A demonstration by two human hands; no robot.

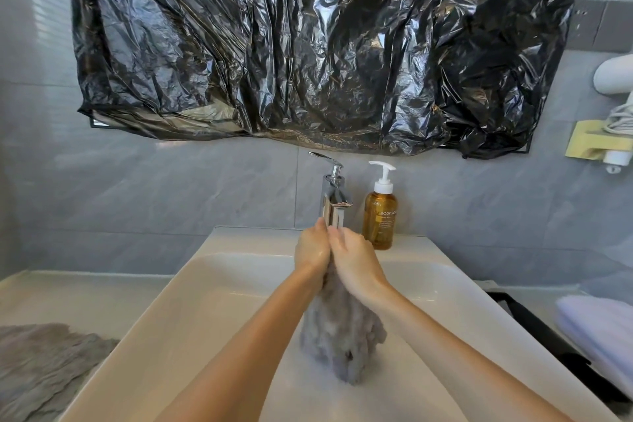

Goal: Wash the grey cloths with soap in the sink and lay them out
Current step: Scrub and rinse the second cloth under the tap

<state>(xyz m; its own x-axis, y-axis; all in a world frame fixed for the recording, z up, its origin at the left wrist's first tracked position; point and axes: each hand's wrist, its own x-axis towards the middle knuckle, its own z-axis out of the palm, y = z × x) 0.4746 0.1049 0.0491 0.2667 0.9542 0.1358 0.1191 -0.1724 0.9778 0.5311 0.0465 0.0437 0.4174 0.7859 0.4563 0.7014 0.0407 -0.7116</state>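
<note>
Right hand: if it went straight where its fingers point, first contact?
Probably the faucet: the right hand, gripping the grey cloth, aims its fingertips at the spout end just ahead. Single view, so depth is uncertain.

Left grip (311,247) against right grip (356,262), curled

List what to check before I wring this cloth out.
1. Left hand and right hand both grip the grey cloth: ok.
2. Grey cloth hangs over the sink basin: ok.
3. Faucet turned off: cannot tell.
4. Soap bottle upright beside the faucet: ok.
5. Second cloth on the counter at left already washed: cannot tell.
</note>
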